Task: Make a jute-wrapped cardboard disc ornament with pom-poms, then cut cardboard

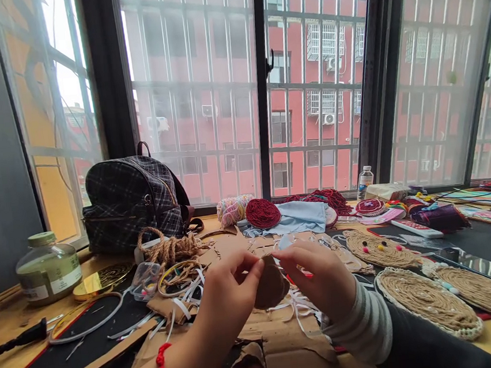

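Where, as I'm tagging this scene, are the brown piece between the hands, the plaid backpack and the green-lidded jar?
Brown piece (pixel 271 287), head view: its broad face.
Plaid backpack (pixel 122 203), head view: its front.
Green-lidded jar (pixel 48 271), head view: its side wall.

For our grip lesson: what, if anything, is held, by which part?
A brown piece, by its upper edge, in the left hand; the right hand may grip too.

My left hand (pixel 232 278) is up mid-frame, thumb and index finger bent into a pinch. My right hand (pixel 319 275) faces it, back up, fingers reaching inward, fingertips near the left ones; its thumb is hard to make out. Left forearm (pixel 200 344) slants up bare; right forearm (pixel 425 334) enters sleeved from lower right.
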Available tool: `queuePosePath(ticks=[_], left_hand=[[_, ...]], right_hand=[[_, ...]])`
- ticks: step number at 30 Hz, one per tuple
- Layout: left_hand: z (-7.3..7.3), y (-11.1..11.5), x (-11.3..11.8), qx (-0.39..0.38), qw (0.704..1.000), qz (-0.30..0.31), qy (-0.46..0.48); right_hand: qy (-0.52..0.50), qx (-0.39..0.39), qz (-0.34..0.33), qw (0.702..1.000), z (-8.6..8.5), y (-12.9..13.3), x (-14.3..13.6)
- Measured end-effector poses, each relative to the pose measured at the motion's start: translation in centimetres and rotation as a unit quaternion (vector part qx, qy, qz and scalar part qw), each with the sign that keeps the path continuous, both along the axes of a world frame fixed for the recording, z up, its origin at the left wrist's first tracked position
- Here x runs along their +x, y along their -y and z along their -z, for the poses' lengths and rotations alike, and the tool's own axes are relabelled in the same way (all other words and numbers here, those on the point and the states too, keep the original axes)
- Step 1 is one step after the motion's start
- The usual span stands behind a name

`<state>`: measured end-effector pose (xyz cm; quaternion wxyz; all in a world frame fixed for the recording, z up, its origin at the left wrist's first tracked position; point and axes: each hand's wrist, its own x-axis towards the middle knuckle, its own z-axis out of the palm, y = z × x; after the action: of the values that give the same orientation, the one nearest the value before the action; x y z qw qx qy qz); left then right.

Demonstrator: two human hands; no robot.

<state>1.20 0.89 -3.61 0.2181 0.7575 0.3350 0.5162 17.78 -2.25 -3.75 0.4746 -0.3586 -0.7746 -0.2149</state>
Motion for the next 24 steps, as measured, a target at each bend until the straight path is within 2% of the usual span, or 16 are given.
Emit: queuePosePath(ticks=[4,9,13,19,24], left_hand=[[0.0,0.0,0.0,-0.004,1.0,-0.004,0.016],[0.2,-0.2,0.0,-0.016,1.0,0.002,0.025],[0.3,-0.3,-0.1,-0.028,0.999,0.012,0.044],[0.0,-0.2,-0.1,-0.083,0.992,0.037,0.088],[-0.2,-0.3,0.0,-0.124,0.982,0.05,0.131]], right_hand=[[-0.03,-0.006,-0.015,0.999,0.2,0.1,-0.2],[-0.033,0.015,0.001,0.999,0.3,0.3,-0.5],[-0.042,-0.005,-0.009,0.999,0.4,0.3,-0.8],[-0.095,-0.033,-0.07,0.992,0.6,-0.1,-1.0],[-0.143,-0.084,-0.115,0.979,1.6,-0.8,-0.8]])
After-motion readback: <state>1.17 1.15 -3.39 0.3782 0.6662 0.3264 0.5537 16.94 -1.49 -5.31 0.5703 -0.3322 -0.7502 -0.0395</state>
